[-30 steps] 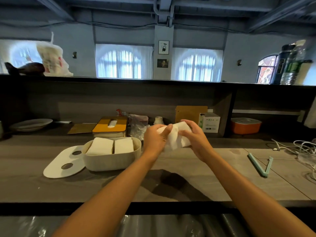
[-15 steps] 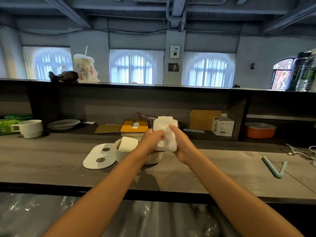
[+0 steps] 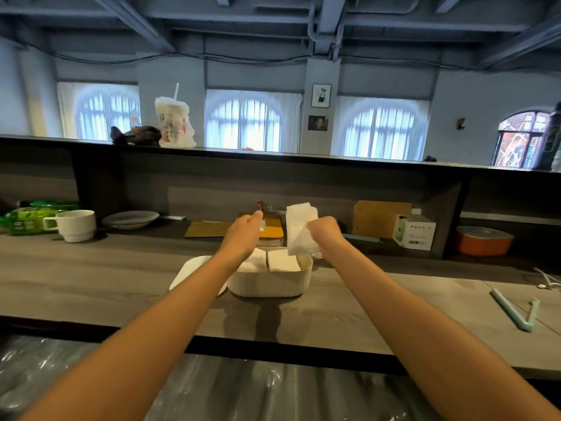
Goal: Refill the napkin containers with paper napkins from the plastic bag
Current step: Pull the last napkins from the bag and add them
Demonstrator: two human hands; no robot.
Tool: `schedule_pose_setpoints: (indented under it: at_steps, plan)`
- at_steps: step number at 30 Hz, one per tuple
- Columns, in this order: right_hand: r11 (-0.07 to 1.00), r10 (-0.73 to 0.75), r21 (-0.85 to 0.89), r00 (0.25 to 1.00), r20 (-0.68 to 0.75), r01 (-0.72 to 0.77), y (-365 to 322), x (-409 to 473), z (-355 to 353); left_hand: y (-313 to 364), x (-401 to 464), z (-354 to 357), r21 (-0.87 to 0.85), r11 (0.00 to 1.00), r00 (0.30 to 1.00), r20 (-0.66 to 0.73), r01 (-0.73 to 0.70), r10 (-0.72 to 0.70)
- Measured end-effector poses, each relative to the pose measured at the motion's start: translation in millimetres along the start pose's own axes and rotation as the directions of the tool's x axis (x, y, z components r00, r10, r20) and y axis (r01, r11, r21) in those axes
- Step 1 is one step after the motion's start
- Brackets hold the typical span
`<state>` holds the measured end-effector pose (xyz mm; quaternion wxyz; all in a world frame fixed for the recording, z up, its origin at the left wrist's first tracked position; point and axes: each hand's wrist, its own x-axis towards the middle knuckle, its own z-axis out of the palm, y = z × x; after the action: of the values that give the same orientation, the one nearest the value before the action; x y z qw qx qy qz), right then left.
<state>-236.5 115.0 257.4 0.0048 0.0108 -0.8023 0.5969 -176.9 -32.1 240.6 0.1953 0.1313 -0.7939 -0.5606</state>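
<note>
My right hand point(image 3: 323, 233) grips a stack of white paper napkins point(image 3: 300, 227) and holds it upright just above the right end of a white oval napkin container point(image 3: 270, 284). Two napkin stacks point(image 3: 283, 261) lie side by side inside that container. My left hand point(image 3: 244, 230) hovers above its left half, apart from the held stack, fingers loosely curled with nothing seen in them. The container's flat white lid point(image 3: 189, 270) lies on the counter beside it, partly under my left forearm. A second container with a yellow lid point(image 3: 273, 229) stands behind, mostly hidden by my hands.
On the back ledge stand a white mug point(image 3: 77, 224), a plate point(image 3: 130, 218), green packets point(image 3: 27, 218), a white box point(image 3: 414, 232) and an orange dish point(image 3: 482, 241). A teal bent tool point(image 3: 516, 311) lies at the right. Clear plastic sheeting point(image 3: 243, 390) lies below the counter's front edge.
My left hand has let go of the napkin stack and moved left. My right hand alone now holds the stack, over the container's right end. The view has shifted.
</note>
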Motion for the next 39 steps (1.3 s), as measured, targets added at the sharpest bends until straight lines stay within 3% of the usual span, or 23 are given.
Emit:
schedule_pose_setpoints:
  at_steps: [5,8,10,14,17,19,21,23,25,28,31,33,34,39]
  plan:
    - [0.965,0.156,-0.23,0.983,0.096,-0.13,0,13,17,-9,16,-5,-0.098,0.969,0.957,0.206,0.226,-0.202]
    - [0.937,0.136,-0.341,0.981,0.137,-0.083,6,13,30,-14,20,-1,-0.128,0.931,0.913,0.28,0.341,-0.296]
    - [0.855,0.071,-0.518,0.984,0.165,0.025,14,15,36,-20,25,-1,-0.104,0.922,0.9,0.282,0.372,-0.332]
    - [0.577,-0.125,-0.782,0.971,0.202,0.236,27,16,41,-27,31,-5,-0.097,0.92,0.901,0.263,0.38,-0.345]
    - [0.471,-0.338,-0.821,0.926,0.169,0.322,31,17,41,-30,32,-6,-0.095,0.924,0.903,0.27,0.37,-0.334]
    - [0.49,-0.464,-0.766,0.869,0.173,0.415,29,19,40,-32,32,-4,-0.122,0.918,0.903,0.267,0.377,-0.336]
    - [0.524,-0.398,-0.697,0.864,0.308,0.489,27,22,40,-31,32,-4,-0.149,0.909,0.901,0.267,0.39,-0.343]
    - [0.467,-0.245,-0.725,0.862,0.444,0.506,29,24,43,-31,31,-4,-0.147,0.907,0.9,0.259,0.395,-0.35]
    - [0.426,-0.155,-0.754,0.861,0.484,0.5,32,26,44,-29,29,-5,-0.142,0.906,0.895,0.272,0.399,-0.352]
    - [0.383,-0.104,-0.771,0.853,0.512,0.509,31,25,45,-31,27,-5,-0.108,0.935,0.914,0.275,0.337,-0.298]
    - [0.301,-0.095,-0.796,0.847,0.522,0.525,30,23,47,-34,27,-2,0.107,0.992,0.986,0.145,0.068,-0.083]
    - [0.271,-0.089,-0.805,0.847,0.525,0.527,30,23,45,-38,29,-4,0.396,0.904,0.985,0.109,-0.165,0.132]
    - [0.264,-0.092,-0.805,0.845,0.527,0.531,30,23,43,-39,29,-5,0.498,0.838,0.974,0.14,-0.222,0.176]
    - [0.304,-0.124,-0.789,0.843,0.523,0.534,33,20,37,-50,31,-10,0.686,0.686,0.954,0.298,-0.243,0.04]
